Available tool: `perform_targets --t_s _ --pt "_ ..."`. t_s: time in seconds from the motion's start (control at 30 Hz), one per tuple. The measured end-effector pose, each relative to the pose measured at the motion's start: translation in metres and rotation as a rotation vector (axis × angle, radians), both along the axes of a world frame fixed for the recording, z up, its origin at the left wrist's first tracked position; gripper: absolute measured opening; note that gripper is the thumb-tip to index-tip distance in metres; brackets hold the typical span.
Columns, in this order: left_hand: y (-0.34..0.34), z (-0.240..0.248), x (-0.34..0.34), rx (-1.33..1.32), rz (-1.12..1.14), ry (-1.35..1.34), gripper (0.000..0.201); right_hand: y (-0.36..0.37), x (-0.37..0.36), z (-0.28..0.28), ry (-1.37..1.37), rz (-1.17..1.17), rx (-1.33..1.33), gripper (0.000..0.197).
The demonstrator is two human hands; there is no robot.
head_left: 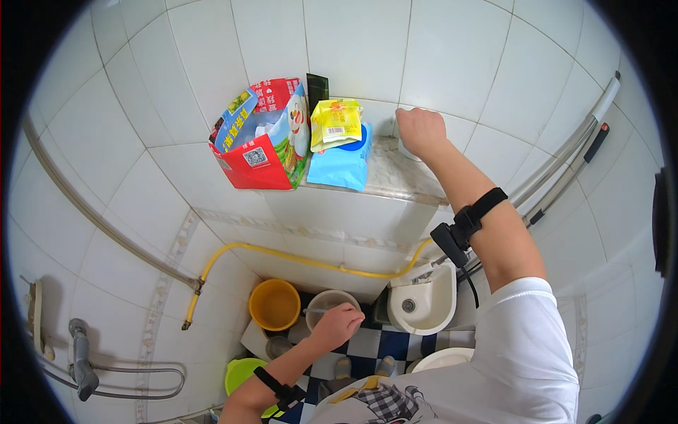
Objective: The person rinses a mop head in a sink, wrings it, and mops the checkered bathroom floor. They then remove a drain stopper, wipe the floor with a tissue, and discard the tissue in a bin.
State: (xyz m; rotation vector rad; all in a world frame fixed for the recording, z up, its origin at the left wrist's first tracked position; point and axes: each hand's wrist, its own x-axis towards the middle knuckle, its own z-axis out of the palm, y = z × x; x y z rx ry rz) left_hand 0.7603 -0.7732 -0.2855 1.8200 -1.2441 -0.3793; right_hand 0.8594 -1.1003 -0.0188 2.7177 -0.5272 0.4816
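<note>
My right hand [421, 132] is raised over the stone ledge with its fingers curled closed. Just below it, a small white cup-like container [407, 151] stands partly hidden, and I cannot tell whether the hand grips it. Lower down, my left hand [337, 326] hangs above a whitish bucket [330, 299] with its fingers bent together. A pale, thin stick [315, 311] shows beside that hand over the bucket; its other end is hidden. What the left fingers hold is not clear.
On the ledge [406, 177] stand a red and blue printed bag [258, 159], a yellow packet [336, 121] and a light-blue pack [339, 169]. Below are a yellow hose [311, 266], an orange bucket [275, 304], a small white basin [438, 300] and a green basin [236, 373].
</note>
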Motion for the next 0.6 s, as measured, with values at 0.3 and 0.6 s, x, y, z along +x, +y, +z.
perform_targets --t_s 0.3,0.6 --pt "-0.049 0.101 0.013 -0.001 -0.286 -0.176 0.009 -0.002 -0.075 -0.019 -0.191 0.080 0.368 0.018" --pt "-0.214 0.285 0.051 -0.150 -0.642 -0.069 0.007 -0.084 -0.124 -0.063 -0.805 0.164 0.876 0.036"
